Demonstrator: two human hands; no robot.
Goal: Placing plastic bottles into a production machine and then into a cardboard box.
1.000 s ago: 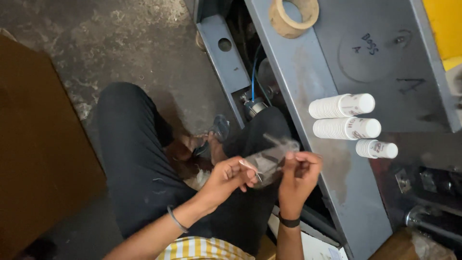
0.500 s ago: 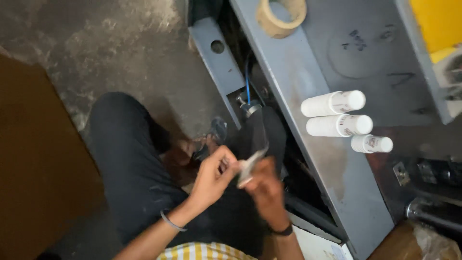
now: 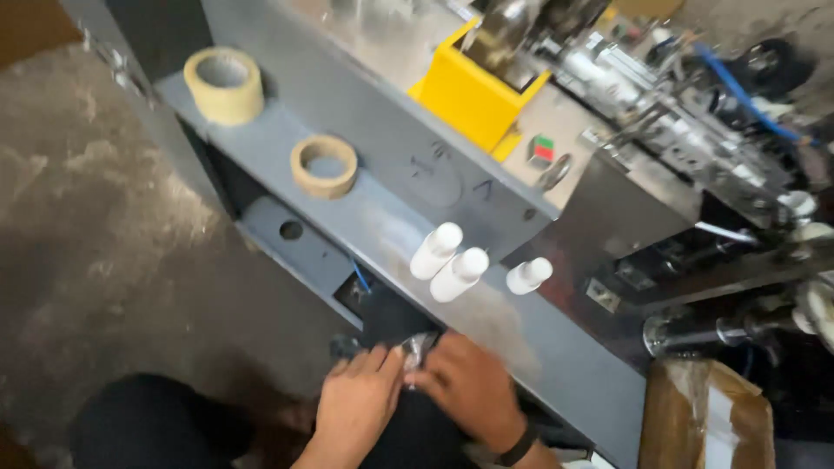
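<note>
While both hands, left hand (image 3: 358,401) and right hand (image 3: 469,388), pinch a small shiny piece (image 3: 418,348) together, three white tubes (image 3: 458,274) lie untouched on the tabletop (image 3: 556,347) just beyond.

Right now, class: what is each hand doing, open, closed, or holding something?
Left hand: fingers curled, pinching the crinkled silvery piece.
Right hand: closed on the same silvery piece, beside the left.
</note>
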